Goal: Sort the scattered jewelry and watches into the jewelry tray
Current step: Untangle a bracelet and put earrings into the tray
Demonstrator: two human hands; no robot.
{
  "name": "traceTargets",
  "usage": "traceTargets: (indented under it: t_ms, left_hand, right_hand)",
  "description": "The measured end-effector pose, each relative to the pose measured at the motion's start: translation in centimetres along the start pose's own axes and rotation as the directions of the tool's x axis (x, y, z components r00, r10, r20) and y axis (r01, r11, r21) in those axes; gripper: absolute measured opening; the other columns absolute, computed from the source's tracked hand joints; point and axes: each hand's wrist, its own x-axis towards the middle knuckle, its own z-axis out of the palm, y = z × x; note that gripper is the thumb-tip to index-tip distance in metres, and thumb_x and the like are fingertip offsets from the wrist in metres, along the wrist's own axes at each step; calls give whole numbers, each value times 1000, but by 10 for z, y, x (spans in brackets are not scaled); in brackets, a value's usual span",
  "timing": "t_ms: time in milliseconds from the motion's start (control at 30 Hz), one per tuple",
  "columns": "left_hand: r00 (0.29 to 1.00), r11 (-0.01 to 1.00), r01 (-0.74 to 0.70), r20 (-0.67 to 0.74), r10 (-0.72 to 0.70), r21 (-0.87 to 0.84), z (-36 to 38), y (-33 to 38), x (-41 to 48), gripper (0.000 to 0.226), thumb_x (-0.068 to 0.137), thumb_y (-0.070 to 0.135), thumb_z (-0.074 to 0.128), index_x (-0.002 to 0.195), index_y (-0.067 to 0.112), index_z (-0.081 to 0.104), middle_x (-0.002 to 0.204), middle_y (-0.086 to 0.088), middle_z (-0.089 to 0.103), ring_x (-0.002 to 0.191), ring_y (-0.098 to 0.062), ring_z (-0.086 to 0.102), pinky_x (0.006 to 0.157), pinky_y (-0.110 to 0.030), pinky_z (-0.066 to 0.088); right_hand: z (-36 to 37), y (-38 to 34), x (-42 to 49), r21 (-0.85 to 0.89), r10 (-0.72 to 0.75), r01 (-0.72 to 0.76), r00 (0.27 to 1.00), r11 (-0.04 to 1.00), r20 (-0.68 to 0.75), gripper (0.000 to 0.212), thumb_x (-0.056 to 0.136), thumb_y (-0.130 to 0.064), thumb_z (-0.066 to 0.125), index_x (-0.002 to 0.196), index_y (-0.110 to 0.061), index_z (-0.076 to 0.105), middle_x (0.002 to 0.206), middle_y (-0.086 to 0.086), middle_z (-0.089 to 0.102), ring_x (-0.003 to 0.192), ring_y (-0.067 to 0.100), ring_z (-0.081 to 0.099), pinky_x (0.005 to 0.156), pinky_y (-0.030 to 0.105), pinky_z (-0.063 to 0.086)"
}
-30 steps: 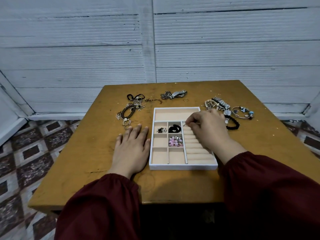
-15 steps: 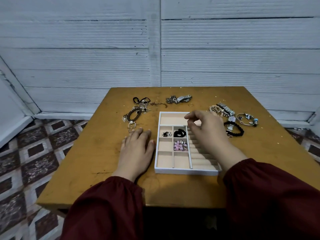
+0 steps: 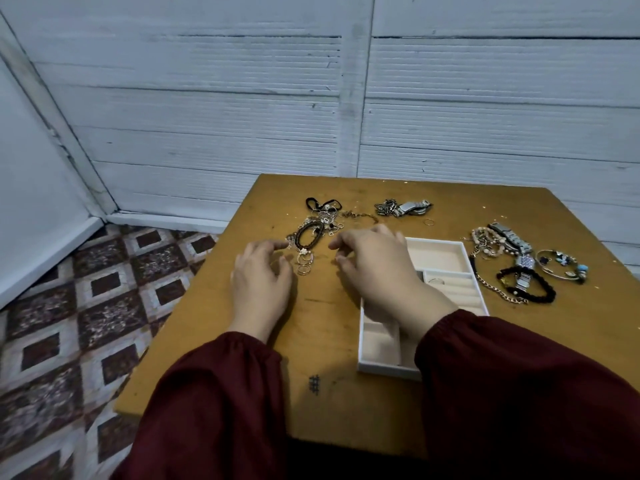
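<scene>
Fingers [image 3: 273,244] of the left hand [image 3: 261,285] are loosely bent, tips down near the table [image 3: 242,341], and grip nothing. Just right of them lies a pile of jewelry [image 3: 311,233]: a dark oval bracelet [image 3: 306,239] among thin rings [image 3: 304,267], with a black cord [image 3: 322,204] at its far end. The right hand [image 3: 377,268] reaches over from the other side of this pile. Its fingers [image 3: 346,237] are curled above the thumb with a gap between them, and nothing shows in that gap.

Its wrist and dark red sleeve [image 3: 502,393] cross the white tray [image 3: 440,252], hiding most of the compartments. One ring [image 3: 435,280] sits in a ridged slot on the tray's right side. Beyond the tray lie a silver watch [image 3: 412,207] and a single ring [image 3: 428,222].

Right of the tray is a second heap: a pale beaded bracelet [image 3: 485,239], another watch [image 3: 512,239], a gold chain [image 3: 491,284], a black beaded bracelet [image 3: 540,289], and farthest right a bangle [image 3: 561,265] with blue charms.
</scene>
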Motion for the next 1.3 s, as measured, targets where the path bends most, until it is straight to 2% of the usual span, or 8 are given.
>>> traceTargets:
  t_ms: [133,333,567,733,833,1033,1300]
  left_hand:
    - [999,999,42,-4,-42,16,4,-6,16,26,88,15,54,111,20,66,108,-5,59,105,-26,51,93,-41,42]
    - [998,993,61,28,-64,99,9,-11,25,29,89,18,54,117,23,62,115,-3,58,112,-24,48,92,-34,35]
    - [997,989,63,28,-68,132,12,-15,27,27,92,22,51,117,22,62,116,-3,58,114,-24,46,95,-35,34]
    - [996,986,74,38,-80,149,12,-17,28,26,92,24,50,116,23,62,116,-3,59,115,-25,46,97,-37,34]
    - [996,984,71,49,-80,163,11,-16,27,26,93,25,50,116,23,61,117,-2,58,116,-24,45,97,-37,32]
    - [995,982,66,62,-78,178,12,-16,27,25,93,26,49,115,24,61,117,0,58,115,-22,44,97,-37,31]
    - [994,981,69,71,-83,183,12,-17,28,25,94,28,49,116,25,60,118,1,59,117,-21,44,98,-38,31]
  right_hand:
    - [14,-5,16,-76,12,-7,998,997,58,22,93,-34,52,112,-34,61,114,-6,66,112,22,43,87,35,25]
    - [27,-11,38,-162,4,19,989,987,146,21,94,-37,51,110,-33,63,115,-1,67,116,27,45,95,37,29]
    - [42,-21,52,-266,86,-37,982,963,171,32,90,-50,53,104,-24,65,112,3,66,118,29,46,97,38,31]
    - [46,-22,58,-204,158,-120,971,972,182,19,88,-33,54,99,-22,65,111,4,67,118,30,46,96,38,32]
    - [48,-22,59,-195,159,-122,970,973,186,19,91,-28,49,99,-21,65,110,4,67,118,30,45,96,37,32]
    - [48,-14,56,-151,136,-109,973,982,185,19,94,-35,47,98,-23,61,107,2,67,116,29,46,94,38,32]
    - [50,-3,58,-99,136,-120,976,988,169,19,92,-33,45,93,-23,60,100,4,68,108,29,53,85,36,34]
